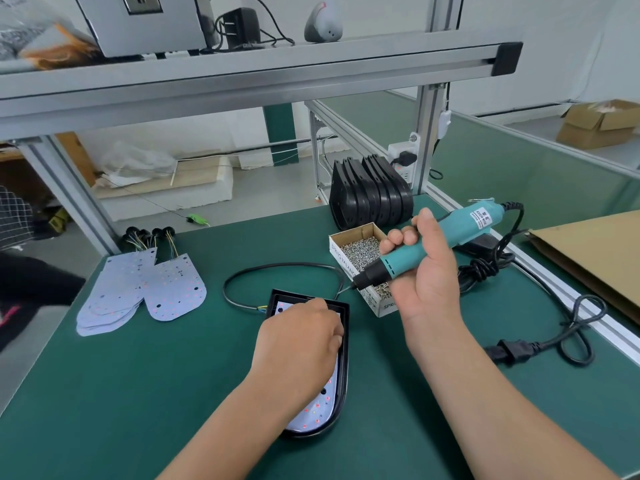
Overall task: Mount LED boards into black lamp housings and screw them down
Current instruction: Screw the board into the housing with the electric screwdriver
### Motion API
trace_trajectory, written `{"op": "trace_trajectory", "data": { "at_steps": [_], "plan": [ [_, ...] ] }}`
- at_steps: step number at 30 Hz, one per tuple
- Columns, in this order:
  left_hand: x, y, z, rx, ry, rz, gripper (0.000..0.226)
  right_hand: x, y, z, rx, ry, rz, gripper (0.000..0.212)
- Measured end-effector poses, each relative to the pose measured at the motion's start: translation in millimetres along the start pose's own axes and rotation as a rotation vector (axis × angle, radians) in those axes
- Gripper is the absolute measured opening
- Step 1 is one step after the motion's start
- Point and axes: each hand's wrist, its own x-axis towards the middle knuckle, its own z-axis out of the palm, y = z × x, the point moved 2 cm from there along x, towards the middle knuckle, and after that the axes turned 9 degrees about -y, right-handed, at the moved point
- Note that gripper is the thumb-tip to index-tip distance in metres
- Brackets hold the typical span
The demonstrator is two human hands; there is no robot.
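The right hand [424,271] is wrapped round the teal screwdriver [450,233], bit angled down-left, with the box of screws [353,233] just beneath that fist. The left hand [298,341] lies knuckles-up on the LED board [320,407], which is seated in 1 black housing [343,372] under it. I cannot tell whether its bent fingers pinch anything. Spare boards [138,292] lie well left of it.

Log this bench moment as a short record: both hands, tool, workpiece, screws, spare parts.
left hand: lies on the LED board in the black housing; how its fingers hold is hidden
right hand: grips the electric screwdriver, tip lowered toward the screw box
workpiece: housing flat on the green mat, board inside
screws: loose in the open box
spare boards: stacked at left
spare housings: standing on edge behind the box
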Motion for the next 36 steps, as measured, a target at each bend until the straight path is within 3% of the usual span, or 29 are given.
{"op": "trace_trajectory", "data": {
  "at_steps": [9, 18, 22, 27, 29, 36],
  "plan": [
    [-1, 5, 0, 0.109, -0.020, 0.011, 0.021, 3, 1, -2, 0.002, 0.008, 0.002, 0.023],
    [2, -1, -2, 0.010, -0.029, 0.008, 0.018, 3, 0, -2, 0.017, 0.003, -0.001, 0.022],
    [-4, -16, -15, -0.408, -0.040, -0.041, 0.021, 3, 0, -1, 0.026, 0.000, 0.000, 0.022],
    [-12, -40, -34, -1.423, -0.170, -0.126, 0.010, 1, 0, 1, 0.008, -0.007, 0.001, 0.023],
    [-13, -50, -39, -1.696, -0.155, -0.163, 0.008, 0, 0, 1, -0.006, -0.010, 0.005, 0.023],
    [-23, -80, -41, -1.920, -0.090, -0.193, 0.009, -6, 4, 6, -0.030, -0.029, 0.017, 0.022]
  ]
}}
